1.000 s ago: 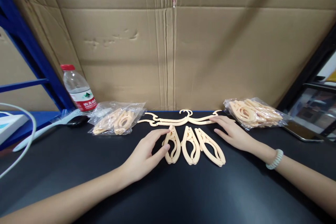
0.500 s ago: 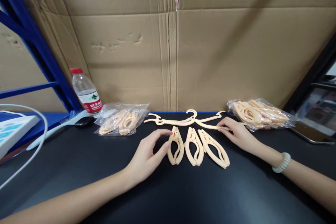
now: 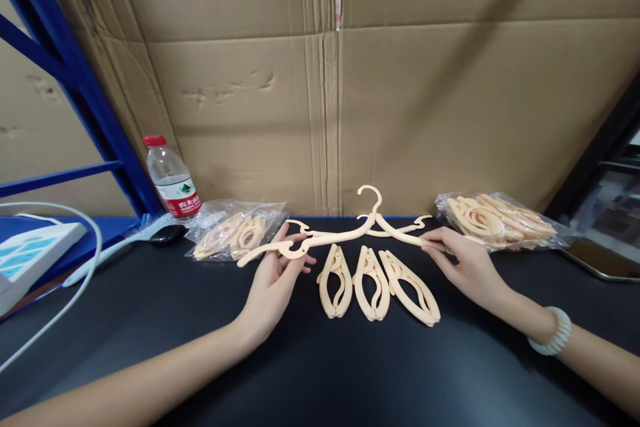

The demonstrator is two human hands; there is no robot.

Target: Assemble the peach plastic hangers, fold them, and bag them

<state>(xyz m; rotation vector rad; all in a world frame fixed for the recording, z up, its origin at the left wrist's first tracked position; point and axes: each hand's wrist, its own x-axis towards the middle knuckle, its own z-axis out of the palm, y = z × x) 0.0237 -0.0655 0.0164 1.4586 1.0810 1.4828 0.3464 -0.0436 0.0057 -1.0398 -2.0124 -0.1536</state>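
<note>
A cream folding clothes hanger (image 3: 345, 235) is spread wide between my hands, its hook upward and raised above the table. My left hand (image 3: 273, 287) is closed on its left arm, the thumb below and the fingers partly behind it. With the fingertips of my right hand (image 3: 460, 260) I pinch the right arm, whose end is partly covered. Behind it lies another unfolded hanger (image 3: 387, 233), partly hidden. In front, three folded hangers (image 3: 371, 283) lie in a row on the black table (image 3: 350, 373).
Clear bags of folded hangers lie at left (image 3: 235, 233) and right (image 3: 500, 220). A red-capped water bottle (image 3: 173, 180) stands beside the left bag. Far left are a white cable (image 3: 95, 260) and blue frame (image 3: 85, 93). A cardboard wall (image 3: 250, 113) closes the back.
My left hand has moved left from beside the folded hangers and taken hold of the unfolded hanger's left arm. The hanger has risen off the table, uncovering more of the one behind.
</note>
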